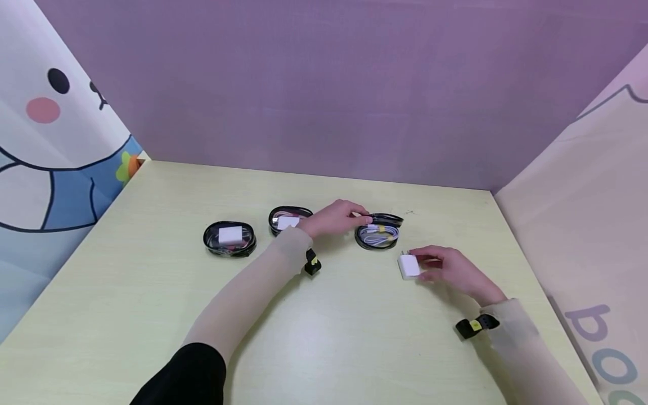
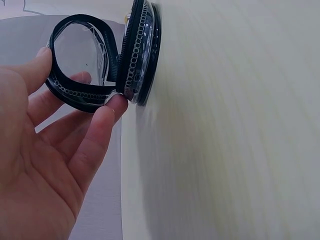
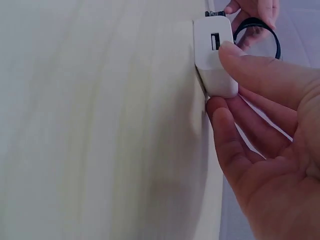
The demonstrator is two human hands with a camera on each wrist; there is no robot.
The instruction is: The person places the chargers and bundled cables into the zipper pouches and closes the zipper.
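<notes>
A round clear zip pouch with black edging stands unzipped at the right of the back row, its lid (image 2: 102, 27) raised. Inside its base lies a coiled white cable (image 1: 376, 236) with a yellow tie. My left hand (image 1: 336, 218) holds the lid's rim between thumb and fingers. To the right and nearer, a white USB charger (image 1: 409, 266) is pinched between the thumb and fingers of my right hand (image 1: 458, 273). The right wrist view shows its USB port facing the camera, with the charger (image 3: 204, 50) close over the tabletop.
Two more black-edged pouches sit to the left, each with a white charger showing: the far-left pouch (image 1: 230, 239) and the middle pouch (image 1: 277, 212), partly covered by my left hand and sleeve. The pale wooden table (image 1: 324, 337) ends at a purple backdrop (image 1: 324, 90).
</notes>
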